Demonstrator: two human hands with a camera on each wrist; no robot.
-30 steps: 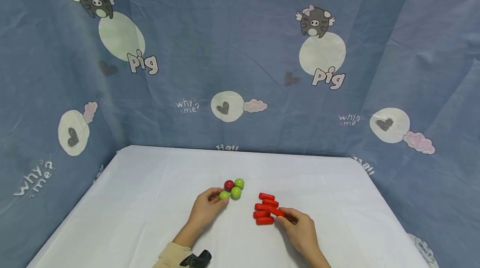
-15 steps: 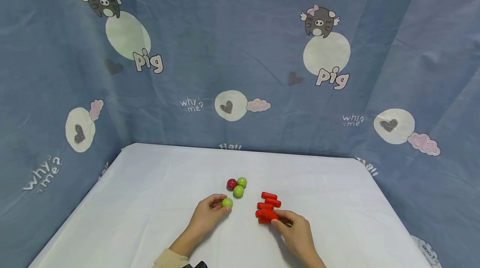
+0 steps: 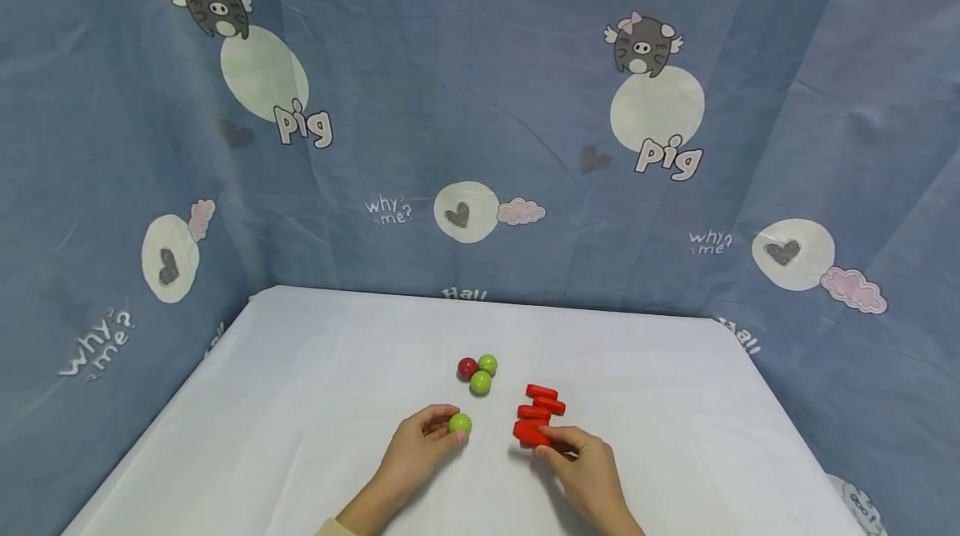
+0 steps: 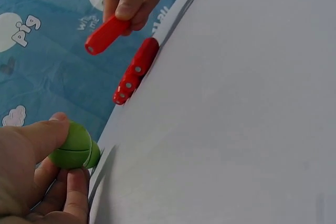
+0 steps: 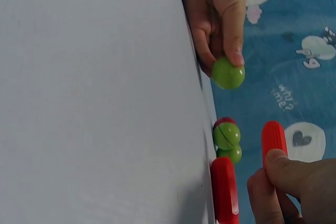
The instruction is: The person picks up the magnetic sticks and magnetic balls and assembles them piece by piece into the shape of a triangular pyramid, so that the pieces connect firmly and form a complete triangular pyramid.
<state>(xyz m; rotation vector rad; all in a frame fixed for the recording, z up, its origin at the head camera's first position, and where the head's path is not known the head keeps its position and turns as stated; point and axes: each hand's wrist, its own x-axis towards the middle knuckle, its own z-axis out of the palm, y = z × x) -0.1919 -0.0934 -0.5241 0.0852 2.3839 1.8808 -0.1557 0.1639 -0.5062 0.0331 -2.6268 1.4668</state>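
My left hand (image 3: 417, 448) pinches a green ball (image 3: 460, 424) between thumb and fingertips. In the left wrist view a dark seam line crosses that held ball (image 4: 72, 148). Just beyond it, a red ball (image 3: 467, 368) and two more green balls (image 3: 481, 383) sit in a close cluster on the table. My right hand (image 3: 590, 469) grips the end of a short red bar (image 3: 529, 433); both wrist views show it raised off the table. Beneath and behind it lie several similar red bars (image 3: 542, 392) in a staggered row. The held bar partly hides the nearest ones.
A white cloth covers the table (image 3: 360, 353). Behind and at both sides hangs a blue curtain (image 3: 525, 102) printed with pigs, hearts and clouds. The balls stand left of the red bars, a short distance apart.
My left hand has drawn its green ball out of the cluster, toward me. The right hand has shifted left and nearer with its red bar, over the closest bars. The view turned slightly left.
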